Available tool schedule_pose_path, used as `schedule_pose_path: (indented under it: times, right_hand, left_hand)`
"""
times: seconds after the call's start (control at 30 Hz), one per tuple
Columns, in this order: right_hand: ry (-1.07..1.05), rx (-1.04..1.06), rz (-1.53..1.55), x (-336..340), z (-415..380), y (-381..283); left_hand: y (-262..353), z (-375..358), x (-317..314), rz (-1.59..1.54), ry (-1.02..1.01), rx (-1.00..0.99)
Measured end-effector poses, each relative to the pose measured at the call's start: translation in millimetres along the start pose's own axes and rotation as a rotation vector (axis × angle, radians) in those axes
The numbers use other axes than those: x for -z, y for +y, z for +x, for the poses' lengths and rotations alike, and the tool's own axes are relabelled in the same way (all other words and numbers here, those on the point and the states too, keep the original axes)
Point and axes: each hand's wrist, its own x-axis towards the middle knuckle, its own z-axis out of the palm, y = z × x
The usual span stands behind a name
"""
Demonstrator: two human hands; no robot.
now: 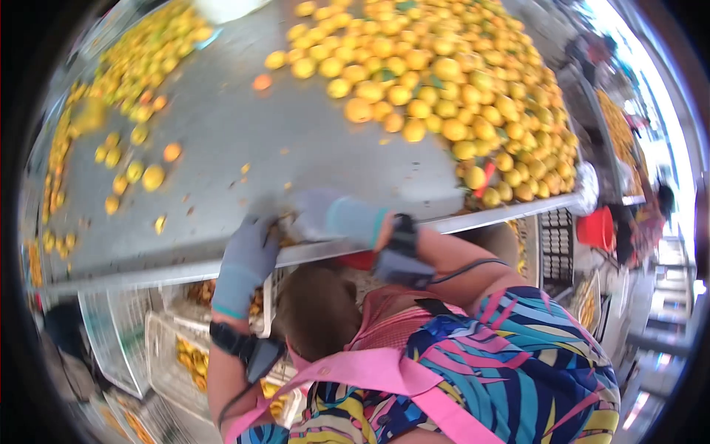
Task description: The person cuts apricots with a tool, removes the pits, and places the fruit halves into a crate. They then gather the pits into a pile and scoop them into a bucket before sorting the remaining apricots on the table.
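In the head view my left hand [254,240], in a pale grey glove, is at the near edge of the metal table [244,133]. My right hand [314,211], gloved too and smeared by motion, is just right of it over the same edge. A small dark brownish thing [282,222] shows between the two hands, too blurred to name. The fingers of both hands are hard to make out. Beyond them a large heap of yellow-orange fruit [444,81] covers the back right of the table.
More fruit [151,55] lies at the left, with several loose ones nearer. White crates [111,333] stand below the front edge. A black crate [557,244] and a red bucket [595,228] are at the right. Another person [647,229] is at the far right.
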Motion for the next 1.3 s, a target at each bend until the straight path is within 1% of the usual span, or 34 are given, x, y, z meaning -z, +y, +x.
schedule_pose_path:
  times: [0.03,0.07,0.1,0.13,0.17,0.2,0.23,0.27,0.3,0.33,0.37,0.4,0.47,0.5,0.53,0.57,0.6,0.67,0.7,0.73,0.77,0.8,0.87,0.9,0.93,1.0,1.03,1.07,1.13,1.17,1.23,1.27,1.3]
  right_hand:
    - [0.068,0.055,-0.048,-22,6,7]
    - [0.075,0.001,-0.020,-29,8,-1]
    - [0.081,-0.044,0.009,-31,9,-11]
    - [0.075,-0.102,0.105,-25,7,-21]
    - [0.126,0.008,0.156,-33,10,-13]
    - [0.160,-0.002,0.150,-41,14,-8]
    - [0.166,0.037,0.192,-48,19,-4]
    - [0.170,0.079,0.230,-51,20,-3]
    - [0.200,0.076,0.218,-49,20,-6]
    - [0.213,0.006,0.437,-46,20,-12]
    - [0.223,-0.053,0.654,-42,20,-20]
    - [0.247,-0.035,0.637,-43,20,-29]
    - [0.111,-0.135,1.454,-44,19,-46]
    - [0.121,-0.116,1.442,-32,16,-53]
    - [0.020,-0.045,1.245,-19,7,-61]
    - [-0.078,0.018,1.045,-8,-3,-68]
    - [-0.074,0.028,1.035,-1,-11,-73]
    - [-0.081,0.117,0.728,7,-27,-83]
    - [-0.083,0.159,0.580,8,-33,-87]
    - [-0.081,0.167,0.586,2,-35,-79]
    - [-0.079,0.147,0.555,-9,-35,-63]
    - [-0.078,0.127,0.524,-16,-38,-56]
    - [-0.062,0.137,0.266,6,-66,-47]
    - [0.075,0.229,0.230,10,-83,-38]
    - [0.215,0.320,0.192,11,-98,-24]
    - [0.384,0.485,-0.163,12,-123,12]
    - [0.388,0.478,-0.248,21,-139,21]
    - [0.391,0.471,-0.333,34,-157,25]
    - [0.309,0.018,0.064,56,-192,26]
    - [0.322,0.029,0.071,60,-206,37]
    - [0.472,0.151,-0.143,62,-228,66]
    - [0.487,0.149,-0.131,76,-246,56]
    - [0.420,-0.097,0.052,96,-271,32]
  left_hand:
    - [9,0,0,-0.011,-0.027,0.030]
    - [11,1,3,0.017,-0.128,0.024]
    - [11,-1,2,0.017,-0.092,0.027]
    - [7,0,2,0.022,-0.119,0.059]
    - [8,2,4,0.031,-0.142,0.055]
    - [8,3,6,0.040,-0.162,0.051]
    - [-5,4,1,0.051,-0.165,0.016]
    - [-24,8,-11,-0.150,-0.156,0.024]
    - [-34,10,-17,-0.352,-0.151,0.035]
    - [-27,11,-11,-0.341,-0.151,0.006]
    - [-13,11,1,-0.390,-0.172,0.051]
    - [-5,11,11,-0.440,-0.188,0.096]
    - [-18,-4,22,-0.538,-0.060,0.162]
    - [-4,-15,32,-0.555,0.011,0.211]
    - [15,-30,44,-0.576,0.082,0.262]
    - [24,-44,55,-0.576,0.092,0.247]
    - [31,-59,65,-0.658,0.036,0.361]
    - [21,-83,71,-0.731,-0.014,0.472]
    - [4,-91,75,-0.245,0.064,0.069]
    - [-16,-102,77,0.250,0.127,-0.327]
    - [-32,-121,67,0.509,0.124,-0.516]
    - [-48,-140,58,0.757,0.168,-0.715]
    - [-78,-177,19,-0.540,0.144,0.338]
    - [-77,-184,11,-0.533,0.144,0.338]
    - [-72,-190,4,-0.363,0.167,0.369]
    - [-60,-197,-2,-0.014,0.212,0.414]
    - [-53,-197,-3,0.001,0.214,0.403]
    - [-41,-192,-3,-0.175,0.240,0.388]
    - [-11,-177,0,-0.529,0.289,0.347]
    - [23,-166,13,-0.390,0.244,0.310]
    - [42,-142,18,-0.558,0.293,0.330]
    - [66,-131,18,-0.751,0.341,0.290]
    - [90,-120,17,-0.943,0.379,0.249]
